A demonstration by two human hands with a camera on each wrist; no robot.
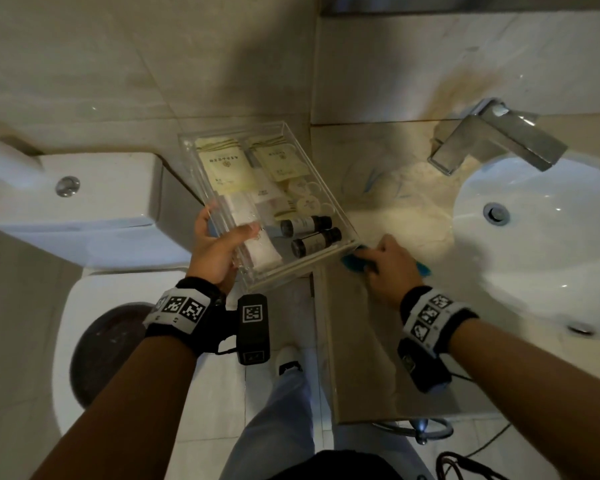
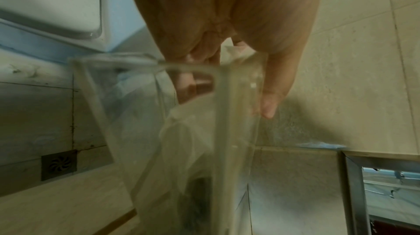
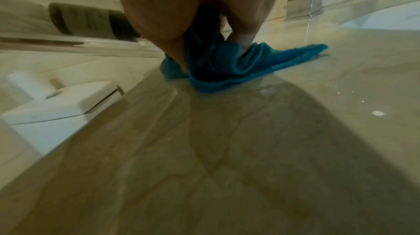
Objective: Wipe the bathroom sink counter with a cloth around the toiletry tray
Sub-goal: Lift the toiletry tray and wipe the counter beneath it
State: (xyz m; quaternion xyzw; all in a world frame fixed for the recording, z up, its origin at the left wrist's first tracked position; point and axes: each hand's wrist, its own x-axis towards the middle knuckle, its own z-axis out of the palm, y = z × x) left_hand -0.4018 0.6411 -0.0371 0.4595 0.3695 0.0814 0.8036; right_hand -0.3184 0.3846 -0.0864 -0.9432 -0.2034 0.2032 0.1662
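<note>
My left hand [image 1: 222, 240] grips the near left corner of a clear acrylic toiletry tray [image 1: 194, 147], thumb inside and fingers under its wall, holding it tilted off the counter's left end. In the left wrist view the left hand [image 2: 227, 84] is seen through the blurred tray wall [image 2: 238, 113]. The tray holds cream sachets and two small dark bottles [image 1: 312, 233]. My right hand [image 1: 385, 261] clutches a bunched blue cloth [image 1: 352, 263] and presses it on the beige marble counter [image 1: 361, 341] just below the tray's right corner. In the right wrist view the cloth [image 3: 227, 66] lies crumpled on the counter [image 3: 227, 149] under the right hand [image 3: 204, 37].
A white oval sink [image 1: 534, 244] with a square chrome faucet [image 1: 492, 140] lies right of the cloth. A white toilet [image 1: 84, 209] stands left of the counter, below the tray. A floor drain [image 2: 59, 165] shows on the tiled floor. Cables hang under the counter's front edge.
</note>
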